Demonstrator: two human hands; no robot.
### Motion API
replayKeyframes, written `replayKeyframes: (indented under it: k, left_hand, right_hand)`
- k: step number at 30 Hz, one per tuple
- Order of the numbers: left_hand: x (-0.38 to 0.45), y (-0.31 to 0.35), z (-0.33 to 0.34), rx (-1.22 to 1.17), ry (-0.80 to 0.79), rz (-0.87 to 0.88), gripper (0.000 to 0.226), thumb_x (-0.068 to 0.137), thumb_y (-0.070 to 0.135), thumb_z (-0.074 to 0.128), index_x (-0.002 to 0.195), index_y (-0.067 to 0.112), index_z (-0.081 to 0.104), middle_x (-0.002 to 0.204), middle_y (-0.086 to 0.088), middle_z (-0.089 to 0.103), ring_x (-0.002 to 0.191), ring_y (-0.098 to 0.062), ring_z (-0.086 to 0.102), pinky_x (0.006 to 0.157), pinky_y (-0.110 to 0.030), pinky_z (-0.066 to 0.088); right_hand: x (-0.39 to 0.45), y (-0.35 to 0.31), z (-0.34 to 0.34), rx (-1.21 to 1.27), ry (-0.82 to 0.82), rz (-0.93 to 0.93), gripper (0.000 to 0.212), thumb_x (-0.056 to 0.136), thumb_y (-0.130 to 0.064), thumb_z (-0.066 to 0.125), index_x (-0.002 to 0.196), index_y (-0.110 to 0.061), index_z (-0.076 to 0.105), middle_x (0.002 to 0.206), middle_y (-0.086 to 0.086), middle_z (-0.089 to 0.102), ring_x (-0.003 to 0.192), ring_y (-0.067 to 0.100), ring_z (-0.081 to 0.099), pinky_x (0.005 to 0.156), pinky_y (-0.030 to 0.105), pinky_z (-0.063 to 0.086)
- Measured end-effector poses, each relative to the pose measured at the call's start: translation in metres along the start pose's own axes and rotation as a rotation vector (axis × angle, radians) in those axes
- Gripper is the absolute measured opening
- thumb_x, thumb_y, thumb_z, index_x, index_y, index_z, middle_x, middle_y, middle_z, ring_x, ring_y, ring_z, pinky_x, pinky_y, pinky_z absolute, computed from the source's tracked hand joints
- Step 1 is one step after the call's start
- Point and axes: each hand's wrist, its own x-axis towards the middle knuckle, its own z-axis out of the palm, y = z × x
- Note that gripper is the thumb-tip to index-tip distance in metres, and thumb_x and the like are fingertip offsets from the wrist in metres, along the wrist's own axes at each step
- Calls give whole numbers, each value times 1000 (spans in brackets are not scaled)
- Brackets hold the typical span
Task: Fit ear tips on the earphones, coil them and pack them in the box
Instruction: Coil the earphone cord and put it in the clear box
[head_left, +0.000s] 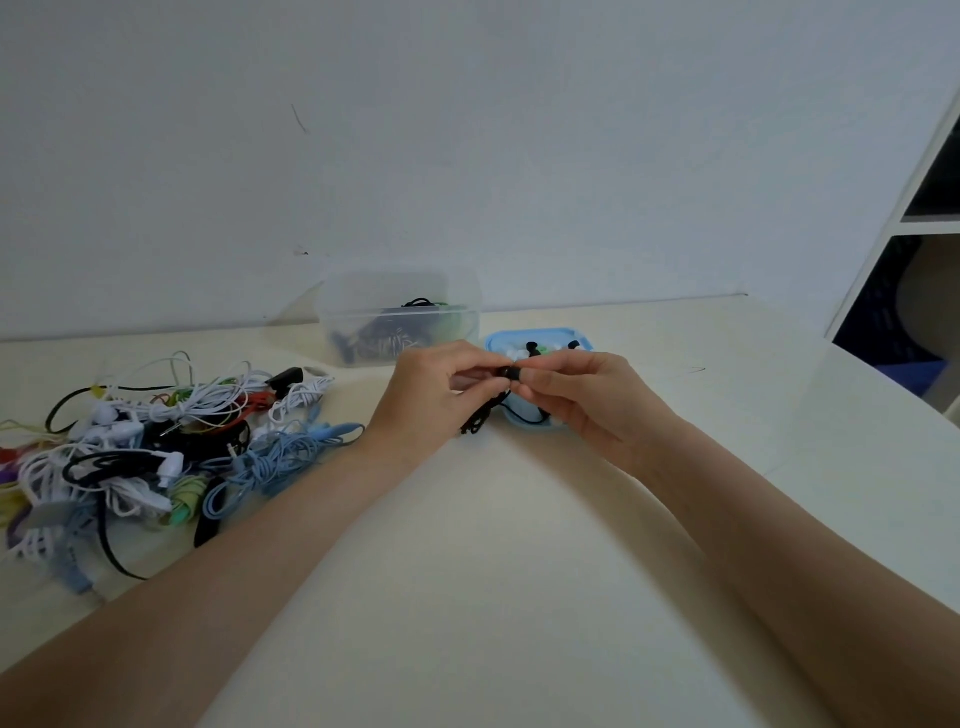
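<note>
My left hand (436, 387) pinches a black earbud (505, 372) at the middle of the table, and its black cord (480, 418) hangs down to the tabletop. My right hand (582, 392) meets it from the right, fingertips pinching a small black ear tip (515, 373) against the earbud. Just behind my hands sits a light blue tray (571, 335) with loose black, white and green ear tips. A clear plastic box (397, 319) stands further back, with coiled earphones inside.
A tangled heap of earphones (156, 447) in white, blue, black, red and green covers the table's left side. A white shelf unit (919, 218) stands at the right edge. The cream table (493, 571) runs back to a white wall.
</note>
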Motion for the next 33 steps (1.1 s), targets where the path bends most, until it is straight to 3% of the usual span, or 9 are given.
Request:
replayKeyframes:
  k: [6, 10, 16, 22, 28, 33]
  left_hand:
    - [-1, 1, 0, -3, -38, -25, 27, 79, -5, 66, 104, 2, 68, 82, 16, 59, 78, 15, 59, 77, -2, 43]
    - [-1, -2, 3, 0, -5, -44, 26, 77, -3, 69, 101, 6, 69, 80, 11, 61, 75, 12, 60, 76, -5, 46]
    - [0, 1, 3, -69, 24, -125, 28, 77, -2, 69, 97, 17, 67, 82, 10, 64, 72, 11, 61, 74, -5, 46]
    - [0, 3, 3, -95, 22, -179, 27, 78, 0, 69, 88, 25, 66, 82, 11, 66, 71, 7, 61, 75, -8, 48]
    - [-1, 3, 6, -3, 33, -116, 23, 76, 3, 72, 88, 21, 66, 77, 11, 62, 69, 2, 58, 71, -10, 49]
    - [-2, 0, 3, 206, -71, 98, 34, 77, 10, 66, 110, 17, 67, 76, 7, 56, 74, -10, 55, 69, -13, 45]
  right_hand:
    - [2, 2, 0, 14, 5, 20, 9, 81, 9, 58, 79, 2, 65, 78, 11, 69, 72, 16, 69, 80, 22, 55]
    - [3, 3, -1, -58, 30, -10, 8, 81, 6, 62, 82, 0, 67, 86, 14, 70, 83, 23, 68, 84, 25, 55]
    - [1, 3, 6, -263, 73, -195, 9, 84, 7, 59, 85, 3, 67, 77, 9, 69, 71, 15, 67, 81, 24, 55]
    - [0, 2, 6, -333, 46, -214, 10, 83, 2, 62, 84, -4, 69, 79, 6, 69, 73, 11, 66, 79, 22, 53]
    - [3, 4, 8, -463, 142, -279, 15, 80, 1, 66, 95, -4, 67, 76, 0, 66, 64, 1, 59, 61, 12, 46]
    - [6, 9, 8, -562, 153, -311, 24, 80, -4, 67, 102, -10, 60, 80, 1, 68, 65, 8, 52, 57, 8, 39]
